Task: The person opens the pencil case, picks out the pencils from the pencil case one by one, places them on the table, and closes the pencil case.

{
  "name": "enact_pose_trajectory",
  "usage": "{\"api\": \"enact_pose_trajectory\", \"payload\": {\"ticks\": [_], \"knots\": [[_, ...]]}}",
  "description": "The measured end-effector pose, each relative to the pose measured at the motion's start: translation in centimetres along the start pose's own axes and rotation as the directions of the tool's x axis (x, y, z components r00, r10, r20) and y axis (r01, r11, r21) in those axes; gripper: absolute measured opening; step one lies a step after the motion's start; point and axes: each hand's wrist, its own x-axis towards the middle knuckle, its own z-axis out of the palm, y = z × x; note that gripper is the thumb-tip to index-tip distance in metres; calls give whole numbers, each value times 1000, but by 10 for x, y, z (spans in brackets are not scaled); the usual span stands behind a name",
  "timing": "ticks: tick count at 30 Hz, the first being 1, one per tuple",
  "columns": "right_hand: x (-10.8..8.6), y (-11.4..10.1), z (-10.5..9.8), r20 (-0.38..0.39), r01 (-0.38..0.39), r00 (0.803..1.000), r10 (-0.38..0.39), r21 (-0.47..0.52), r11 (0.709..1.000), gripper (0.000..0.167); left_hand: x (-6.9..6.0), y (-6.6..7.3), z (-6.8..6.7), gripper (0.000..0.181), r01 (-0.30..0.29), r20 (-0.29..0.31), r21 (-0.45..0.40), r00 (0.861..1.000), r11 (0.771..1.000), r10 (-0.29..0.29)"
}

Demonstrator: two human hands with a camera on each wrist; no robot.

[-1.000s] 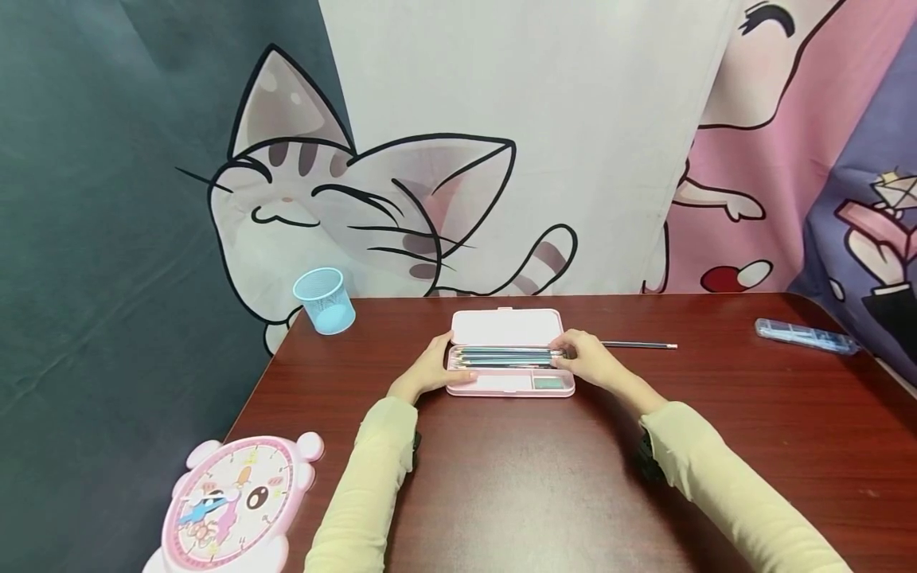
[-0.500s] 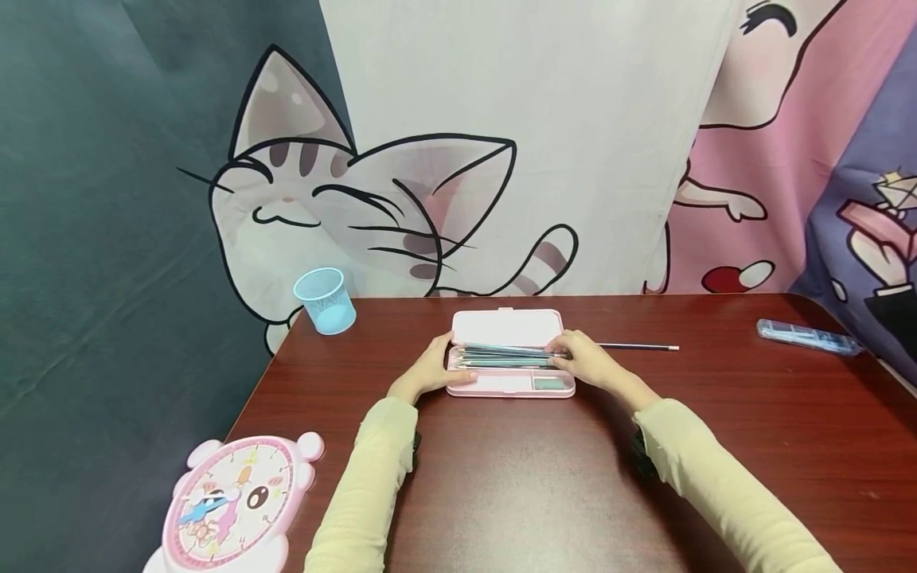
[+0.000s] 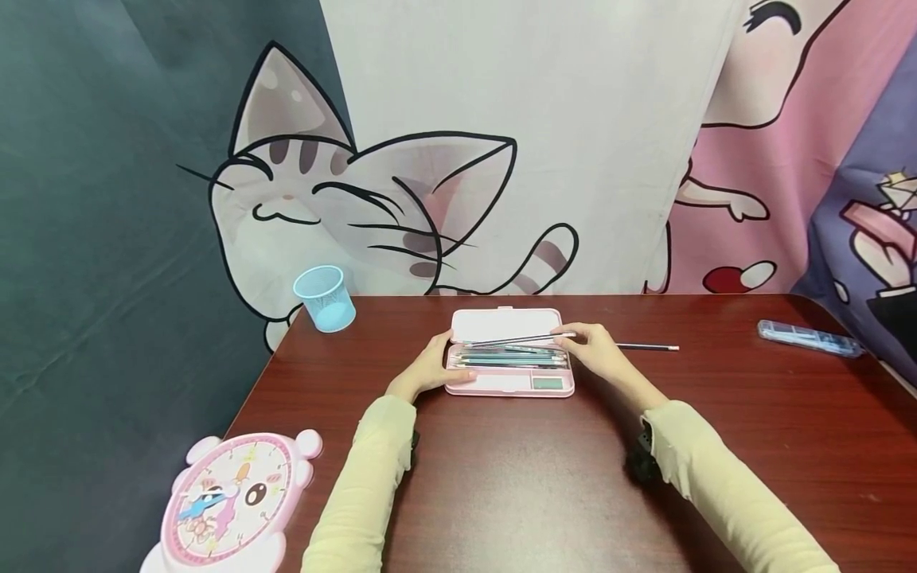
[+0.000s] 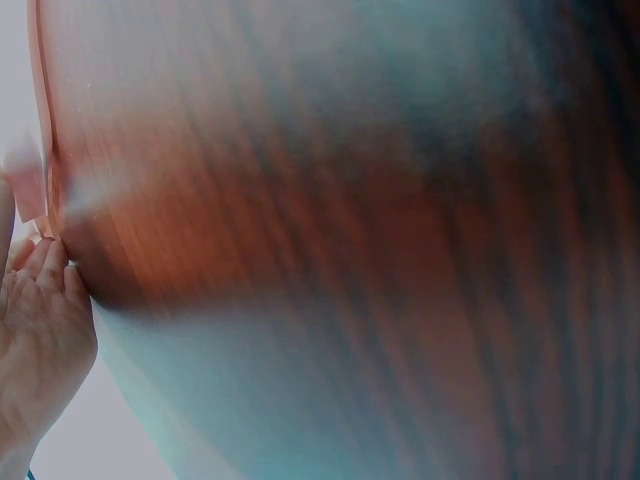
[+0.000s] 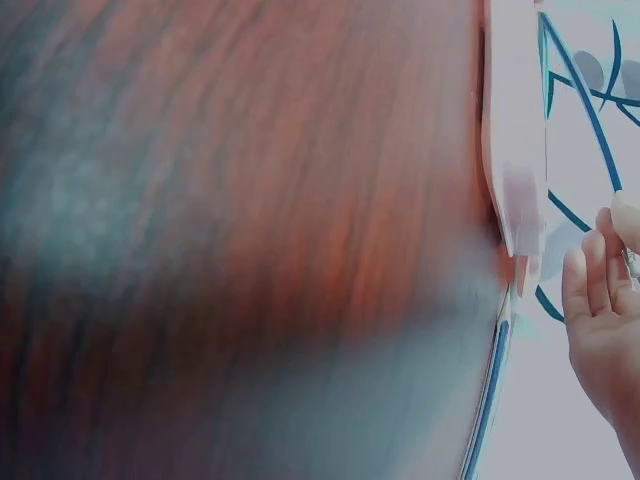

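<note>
An open pink pencil case [image 3: 494,386] lies near the table's far edge, its lid folded back. Several pencils [image 3: 509,358] fill its middle compartment, and a small green piece [image 3: 548,383] sits in a front section. My left hand [image 3: 427,368] grips the case's left end, thumb over the front rim. Between thumb and fingers of my right hand [image 3: 592,348] is a dark pencil [image 3: 517,340], raised over the case with its right end higher. The right wrist view shows that hand [image 5: 605,320] beside the case's edge [image 5: 515,150].
Another pencil [image 3: 648,347] lies on the table right of the case. A blue mesh cup [image 3: 325,301] stands at the back left, a pink toy clock [image 3: 232,501] lies front left. Far right is a clear blue box [image 3: 809,338]. A printed curtain [image 3: 609,119] hangs behind the table.
My right hand has come up slightly from among the pencils, lifting one dark pencil above the case. The left hand has stayed at the case's left end.
</note>
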Motion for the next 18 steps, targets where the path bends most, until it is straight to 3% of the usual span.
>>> {"api": "enact_pose_trajectory", "payload": {"ticks": [10, 18], "knots": [[-10, 5, -22, -30, -61, 998, 62, 39, 997, 25, -1, 1, -1, 100, 21, 1, -21, 1000, 1000, -21], [-19, 24, -45, -51, -96, 994, 98, 39, 995, 26, 0, -2, 2, 99, 23, -3, -24, 1000, 999, -23]]}}
